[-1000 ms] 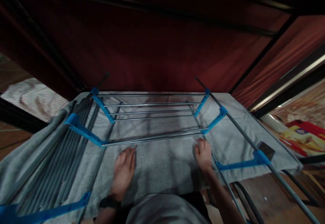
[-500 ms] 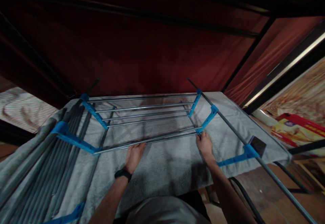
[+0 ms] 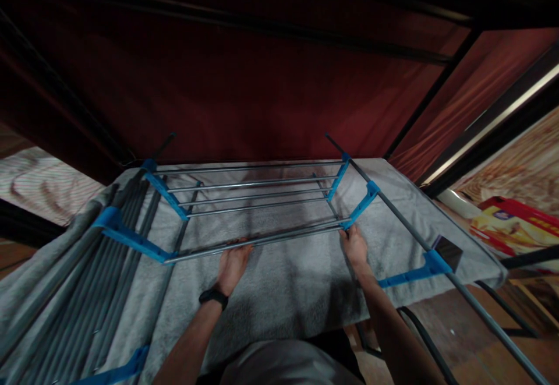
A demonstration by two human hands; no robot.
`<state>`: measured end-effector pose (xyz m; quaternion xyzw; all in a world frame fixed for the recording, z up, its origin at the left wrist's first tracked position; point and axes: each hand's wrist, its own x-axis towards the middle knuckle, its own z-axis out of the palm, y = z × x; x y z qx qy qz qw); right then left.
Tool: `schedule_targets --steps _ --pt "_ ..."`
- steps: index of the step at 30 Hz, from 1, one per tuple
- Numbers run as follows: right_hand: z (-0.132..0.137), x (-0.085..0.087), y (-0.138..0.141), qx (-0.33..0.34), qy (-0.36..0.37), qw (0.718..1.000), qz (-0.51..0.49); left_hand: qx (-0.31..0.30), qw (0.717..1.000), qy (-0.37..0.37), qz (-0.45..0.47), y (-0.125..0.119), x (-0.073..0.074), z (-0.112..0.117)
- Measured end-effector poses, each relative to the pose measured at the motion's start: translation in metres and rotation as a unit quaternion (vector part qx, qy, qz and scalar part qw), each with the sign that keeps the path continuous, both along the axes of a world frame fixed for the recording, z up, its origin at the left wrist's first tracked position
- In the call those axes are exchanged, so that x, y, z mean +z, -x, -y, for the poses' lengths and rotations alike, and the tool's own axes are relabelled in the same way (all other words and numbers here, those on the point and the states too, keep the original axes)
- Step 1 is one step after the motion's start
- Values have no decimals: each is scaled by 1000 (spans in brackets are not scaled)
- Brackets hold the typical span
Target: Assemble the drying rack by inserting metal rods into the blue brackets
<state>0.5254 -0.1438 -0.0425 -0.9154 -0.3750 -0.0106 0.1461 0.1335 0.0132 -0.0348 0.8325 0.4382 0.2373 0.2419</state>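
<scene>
A partly assembled rack of grey metal tubes and blue plastic brackets lies on the cloth-covered table (image 3: 271,280). My left hand (image 3: 233,265), with a dark band on its wrist, is closed around the front metal tube (image 3: 297,236) near its middle. At that tube's right end, my right hand (image 3: 353,247) grips the joint by the blue bracket (image 3: 362,205); its fingertips are partly hidden. The front tubes' left end meets another blue bracket (image 3: 135,242). Farther back, several crossbars (image 3: 248,185) span two more brackets.
Several loose grey tubes (image 3: 87,292) lie side by side at the left. A dark phone-like object (image 3: 448,252) rests near the right bracket. A red and yellow box (image 3: 515,225) is at the far right. Dark red fabric (image 3: 244,94) hangs behind the table.
The whole view has shifted slightly, so the rack appears a little farther right. Both hands stay at the front tube, with almost no change in their hold.
</scene>
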Motion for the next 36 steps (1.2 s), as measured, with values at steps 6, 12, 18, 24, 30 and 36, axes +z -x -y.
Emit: schedule_targets --steps 6,12,18,24,30,36 --pt "-1 -4 -1 7 -11 1000 3 -33 998 -17 -54 3 6 0" --pt "-4 -6 0 1 -21 1000 2 -34 999 0 -42 6 9 0" --pt "-5 -5 3 -6 -18 1000 6 -35 999 21 -7 5 17 3" --pt "-6 1 8 -12 -12 1000 12 -37 999 34 6 4 16 0" --pt "5 -1 6 18 -28 999 30 7 995 78 63 5 23 9" --pt "9 -23 -25 63 -62 995 36 66 961 100 248 9 30 18"
